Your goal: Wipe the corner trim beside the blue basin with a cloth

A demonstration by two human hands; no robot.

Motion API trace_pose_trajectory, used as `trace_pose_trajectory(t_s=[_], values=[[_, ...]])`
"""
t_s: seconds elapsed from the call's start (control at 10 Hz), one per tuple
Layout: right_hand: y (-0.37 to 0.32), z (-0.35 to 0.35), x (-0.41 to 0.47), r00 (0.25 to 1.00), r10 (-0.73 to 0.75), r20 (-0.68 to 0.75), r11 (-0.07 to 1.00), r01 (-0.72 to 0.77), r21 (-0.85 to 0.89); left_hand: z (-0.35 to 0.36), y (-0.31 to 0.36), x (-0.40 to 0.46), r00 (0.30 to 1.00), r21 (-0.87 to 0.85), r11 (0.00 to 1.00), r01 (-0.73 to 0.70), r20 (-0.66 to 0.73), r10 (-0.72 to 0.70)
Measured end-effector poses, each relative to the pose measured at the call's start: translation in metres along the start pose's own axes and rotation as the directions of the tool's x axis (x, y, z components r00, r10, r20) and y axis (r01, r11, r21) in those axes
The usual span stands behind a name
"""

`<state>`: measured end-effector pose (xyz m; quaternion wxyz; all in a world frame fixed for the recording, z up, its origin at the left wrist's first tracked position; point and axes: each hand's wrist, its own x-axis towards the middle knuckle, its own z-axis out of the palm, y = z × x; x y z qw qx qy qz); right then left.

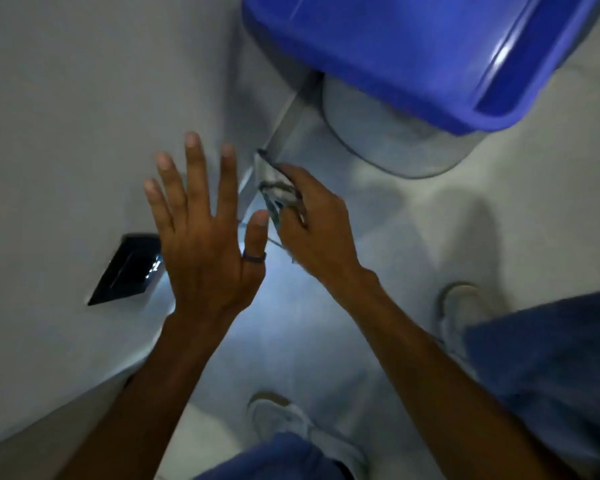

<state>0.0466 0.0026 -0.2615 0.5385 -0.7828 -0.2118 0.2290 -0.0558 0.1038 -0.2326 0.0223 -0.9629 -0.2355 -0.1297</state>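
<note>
The blue basin hangs at the top right of the head view, tilted, over a pale rounded base. A grey corner trim runs down from under the basin along the wall's edge. My right hand is shut on a crumpled grey-white cloth and presses it against the trim. My left hand is held flat against the wall just left of the trim, fingers spread, holding nothing, with a dark ring on the thumb.
A pale wall fills the left side, with a black socket plate set in it. Light floor tiles lie below. My white shoes and blue trouser legs stand close to the corner.
</note>
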Motion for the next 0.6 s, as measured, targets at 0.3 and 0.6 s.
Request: trace_pose_trajectory(t_s=[0.3,0.6], values=[[-0.147,-0.165,0.112,1.0,-0.009,0.015,0.803,0.016,-0.596,-0.082,0.085,0.062,0.961,-0.12,0.966,0.23,0.187,-0.205],[-0.19,-0.255,0.144,0.77,0.391,0.503,0.623,0.181,-0.761,-0.215,0.127,0.101,0.922,-0.1,0.933,0.347,0.218,-0.32]])
